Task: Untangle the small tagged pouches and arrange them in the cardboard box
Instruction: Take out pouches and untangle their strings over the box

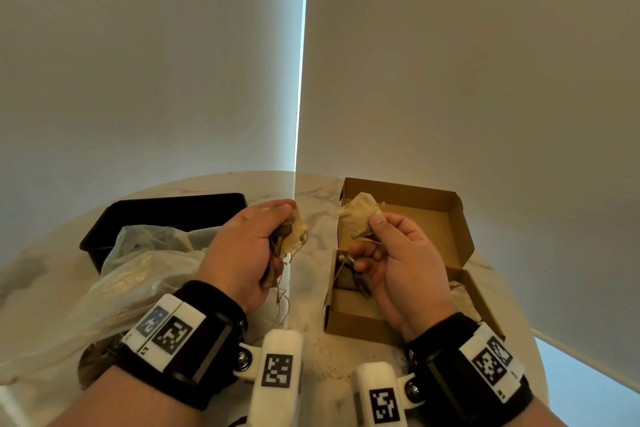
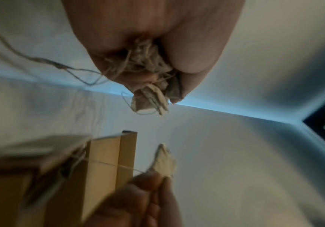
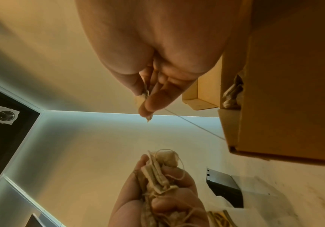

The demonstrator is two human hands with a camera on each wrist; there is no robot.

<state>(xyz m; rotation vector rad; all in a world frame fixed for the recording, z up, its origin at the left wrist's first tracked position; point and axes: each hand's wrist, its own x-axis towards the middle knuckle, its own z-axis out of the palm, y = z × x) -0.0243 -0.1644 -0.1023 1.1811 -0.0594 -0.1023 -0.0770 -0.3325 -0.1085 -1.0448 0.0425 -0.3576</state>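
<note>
A person's left hand (image 1: 250,242) clenches a tangled bundle of pouches (image 1: 289,234) above a marble tabletop (image 1: 311,204) — loose strings trail from the fist toward the surface. The right hand (image 1: 394,253) pinches a single pale pouch (image 1: 360,217) between thumb and fingertips, holding it up over the open cardboard box (image 1: 436,218), its thin string running down into the box. The two hands are near each other but apart, each with its own load.

The box sits on the right side of the tabletop with its lid flap standing open at the back; a few more pouches lie inside its near compartment, partly hidden by the right hand and wrist. The left wrist view shows the bundle (image 2: 150,86) crumpled inside the curled fingers, with the single pouch (image 2: 163,161) and the box wall (image 2: 103,161) below it.

On the left side of the tabletop stands a black tray (image 1: 166,215), and just in front of it a crumpled clear plastic bag (image 1: 138,263) — what it holds is too blurred to tell. Both wrists wear black straps with white marker blocks.
</note>
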